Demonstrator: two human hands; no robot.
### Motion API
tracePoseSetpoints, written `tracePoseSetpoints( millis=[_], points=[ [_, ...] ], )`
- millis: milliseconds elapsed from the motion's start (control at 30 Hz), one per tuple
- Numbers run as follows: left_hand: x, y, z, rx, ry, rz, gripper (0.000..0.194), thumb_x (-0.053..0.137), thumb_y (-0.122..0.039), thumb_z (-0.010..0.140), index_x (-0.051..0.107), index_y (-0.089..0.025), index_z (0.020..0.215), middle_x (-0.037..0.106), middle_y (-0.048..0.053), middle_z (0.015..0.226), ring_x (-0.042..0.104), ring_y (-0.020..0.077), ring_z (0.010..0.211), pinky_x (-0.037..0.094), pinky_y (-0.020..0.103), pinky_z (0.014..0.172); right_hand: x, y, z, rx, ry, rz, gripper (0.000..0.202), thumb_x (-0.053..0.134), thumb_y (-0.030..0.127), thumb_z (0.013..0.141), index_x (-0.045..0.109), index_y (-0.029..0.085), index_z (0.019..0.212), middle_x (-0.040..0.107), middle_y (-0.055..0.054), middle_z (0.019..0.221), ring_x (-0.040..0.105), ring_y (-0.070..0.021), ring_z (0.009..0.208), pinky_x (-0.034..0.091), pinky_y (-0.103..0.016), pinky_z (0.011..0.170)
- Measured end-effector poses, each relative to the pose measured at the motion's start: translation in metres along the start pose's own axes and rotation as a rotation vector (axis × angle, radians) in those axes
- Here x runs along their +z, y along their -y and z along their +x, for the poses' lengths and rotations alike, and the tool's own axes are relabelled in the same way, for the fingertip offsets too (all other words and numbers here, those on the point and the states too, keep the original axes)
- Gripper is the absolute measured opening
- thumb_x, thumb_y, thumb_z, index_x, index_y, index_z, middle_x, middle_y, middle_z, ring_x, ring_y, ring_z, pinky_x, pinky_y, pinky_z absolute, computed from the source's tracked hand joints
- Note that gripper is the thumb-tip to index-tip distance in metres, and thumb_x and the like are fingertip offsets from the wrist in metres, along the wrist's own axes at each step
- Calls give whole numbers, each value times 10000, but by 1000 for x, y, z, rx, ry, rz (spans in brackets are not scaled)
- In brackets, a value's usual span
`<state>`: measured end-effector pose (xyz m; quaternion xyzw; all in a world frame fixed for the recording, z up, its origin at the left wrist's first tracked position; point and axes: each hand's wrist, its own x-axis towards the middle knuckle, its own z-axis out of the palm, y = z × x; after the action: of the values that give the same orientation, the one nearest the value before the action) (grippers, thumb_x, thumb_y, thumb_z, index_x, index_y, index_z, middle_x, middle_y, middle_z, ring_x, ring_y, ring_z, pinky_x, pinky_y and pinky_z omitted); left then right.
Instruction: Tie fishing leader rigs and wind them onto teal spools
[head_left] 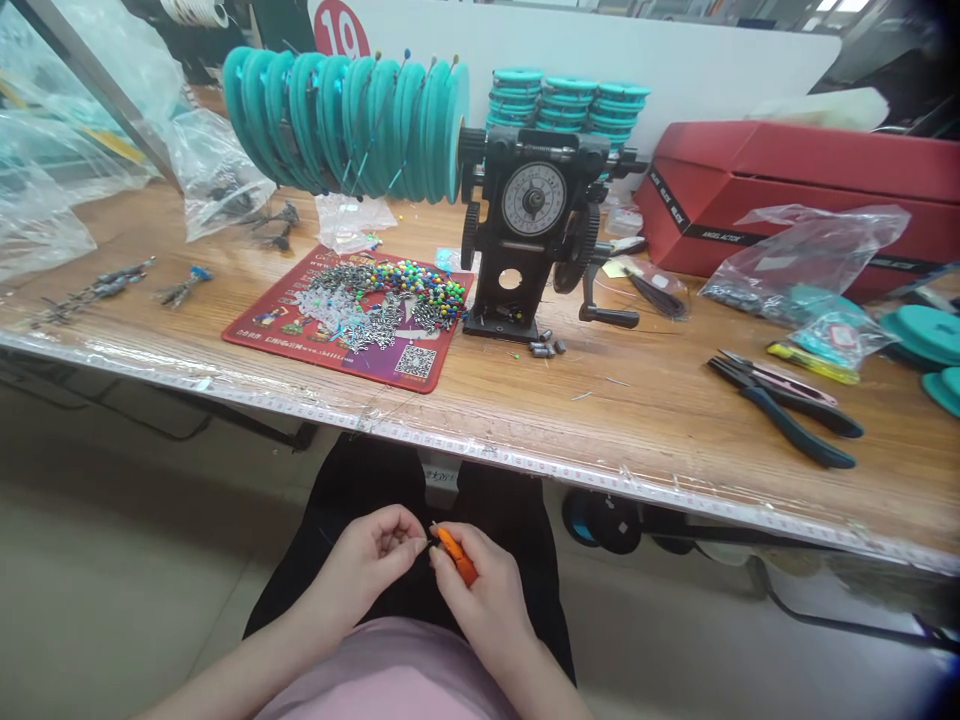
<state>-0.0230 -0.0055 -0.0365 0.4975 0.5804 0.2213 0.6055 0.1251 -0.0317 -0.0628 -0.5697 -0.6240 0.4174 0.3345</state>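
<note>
Over the lap, in front of the table edge, my left hand (379, 555) is closed in a pinch, thumb against fingertips, on something too small to make out. Just to its right, my right hand (480, 580) is wrapped round an orange-handled tool (456, 556), whose tip points toward the left fingertips. The two hands nearly touch. Beyond them on the table lies a red mat (390, 374) with piles of coloured beads (412, 280) and small metal parts (375, 325). Behind the mat a black winding machine (517, 260) carries a row of turquoise foam spools (345, 125).
Pliers (787, 410) lie at the right, near a plastic bag (810, 260) and a red box (750, 190). Small grey weights (547, 347) sit by the machine's base. Stacked turquoise spools (566, 100) stand behind. The table's front edge (480, 450) runs beyond the hands.
</note>
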Motion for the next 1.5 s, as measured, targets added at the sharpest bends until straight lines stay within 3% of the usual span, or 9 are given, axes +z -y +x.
tracePoseSetpoints(
  millis=[267, 767, 967, 1233, 1500],
  points=[
    [1, 8, -2, 122, -30, 206, 103, 461, -212, 746, 536, -184, 681, 441, -35, 612, 381, 113, 555, 318, 214, 517, -1, -2, 0, -107, 1, -156, 146, 450, 186, 765, 596, 188, 767, 586, 5, 650, 525, -97, 543, 376, -187, 522],
    [2, 4, -3, 107, -10, 195, 70, 454, -189, 749, 507, -194, 703, 440, -46, 615, 388, 107, 557, 340, 207, 524, 7, -5, 3, -160, -128, -260, 153, 442, 137, 695, 571, 173, 620, 556, 17, 538, 475, -82, 464, 327, -187, 462],
    [3, 6, -2, 168, -27, 263, 101, 446, -174, 752, 531, -198, 702, 444, -36, 652, 396, 109, 560, 329, 211, 523, 9, -5, 3, -211, -221, -272, 170, 419, 128, 682, 556, 167, 588, 513, 20, 500, 441, -75, 439, 323, -184, 449],
    [3, 6, -1, 186, 25, 285, 146, 419, -218, 804, 551, -202, 743, 436, -19, 707, 424, 119, 609, 335, 218, 546, 15, -7, 0, -190, -311, -273, 162, 422, 130, 670, 524, 161, 548, 455, 30, 466, 392, -69, 415, 311, -185, 428],
    [2, 9, 2, 175, 17, 235, 141, 430, -229, 804, 548, -195, 736, 483, -11, 722, 469, 129, 652, 366, 222, 584, 14, -9, 0, -37, -220, -232, 135, 457, 160, 681, 535, 166, 571, 476, 34, 497, 410, -73, 443, 324, -181, 450]
  ],
)
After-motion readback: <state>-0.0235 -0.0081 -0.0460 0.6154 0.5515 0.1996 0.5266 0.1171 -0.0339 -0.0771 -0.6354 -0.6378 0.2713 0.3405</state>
